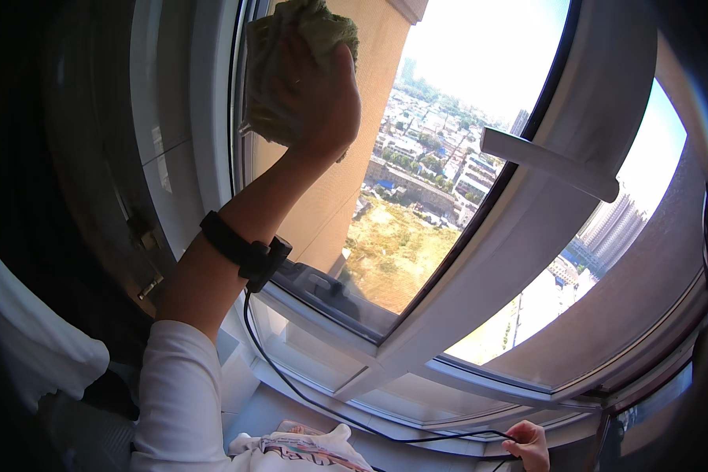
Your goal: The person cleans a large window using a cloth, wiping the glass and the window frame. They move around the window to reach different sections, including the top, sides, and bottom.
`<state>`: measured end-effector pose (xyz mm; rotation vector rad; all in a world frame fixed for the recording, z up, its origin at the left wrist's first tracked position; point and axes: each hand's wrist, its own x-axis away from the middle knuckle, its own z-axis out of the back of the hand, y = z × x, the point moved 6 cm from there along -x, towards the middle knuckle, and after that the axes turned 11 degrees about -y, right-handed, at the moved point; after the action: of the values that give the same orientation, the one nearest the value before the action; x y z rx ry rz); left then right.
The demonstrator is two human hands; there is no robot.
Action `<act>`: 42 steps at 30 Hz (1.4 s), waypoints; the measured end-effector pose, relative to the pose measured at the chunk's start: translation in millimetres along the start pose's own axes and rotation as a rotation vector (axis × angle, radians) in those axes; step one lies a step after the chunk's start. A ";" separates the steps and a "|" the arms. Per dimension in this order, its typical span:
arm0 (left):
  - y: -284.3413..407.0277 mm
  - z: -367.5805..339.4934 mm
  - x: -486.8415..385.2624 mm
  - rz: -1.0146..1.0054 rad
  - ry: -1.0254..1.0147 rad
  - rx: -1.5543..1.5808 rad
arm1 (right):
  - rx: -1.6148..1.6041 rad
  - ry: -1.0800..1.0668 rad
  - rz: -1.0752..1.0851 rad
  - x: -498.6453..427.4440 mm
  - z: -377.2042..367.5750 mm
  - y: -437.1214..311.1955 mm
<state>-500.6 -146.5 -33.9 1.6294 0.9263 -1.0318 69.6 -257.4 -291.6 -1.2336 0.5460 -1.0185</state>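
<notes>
My left hand (324, 100) is raised at the top, pressing a folded green cloth (271, 76) flat on the upper left of a window pane (425, 177). A black strap with a small box (265, 262) circles that forearm, and a black cable (307, 398) hangs from it. Low at the right, my right hand (528, 445) pinches the cable between thumb and fingers. A white window handle (548, 162) sticks out from the frame between two panes.
White window frames (478, 289) curve across the view, with a lower ledge (259, 407) beneath them. A second pane (543, 301) stands at the right. At the far left hangs white fabric (41, 336) near a dark door or panel with a metal latch (150, 286). Buildings show outside.
</notes>
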 end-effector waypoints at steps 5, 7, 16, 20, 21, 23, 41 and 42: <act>-3.6 12.6 -35.2 -0.230 -0.090 -0.013 | 0.583 -0.667 0.385 -57.1 -136.1 -170.0; 42.1 4.3 -44.1 -0.377 -0.019 0.039 | 0.559 -0.992 0.294 -64.8 -181.3 -165.5; 104.8 -33.6 93.4 -0.661 -0.637 0.012 | 0.648 -1.558 0.238 -94.9 -277.6 -178.3; 61.2 -6.8 205.9 -0.711 -0.818 0.010 | 0.636 -1.538 0.314 -93.7 -275.4 -163.2; 45.6 3.9 239.1 -0.746 -0.854 -0.004 | 0.653 -1.544 0.333 -91.9 -276.8 -161.8; 20.8 7.0 294.7 -0.733 -1.079 0.098 | 0.660 -1.523 0.353 -88.7 -275.9 -159.8; 123.1 -56.7 -78.7 -0.882 -0.165 -0.114 | 0.685 -0.756 1.086 -122.8 -222.5 -217.3; 139.5 -55.6 -104.8 -0.641 -0.338 -0.029 | 0.750 -0.659 1.057 -125.6 -207.4 -232.7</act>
<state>-399.1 -138.4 118.4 1.0905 1.2485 -1.6562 -236.7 -253.7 -153.4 -0.4022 0.1813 0.1314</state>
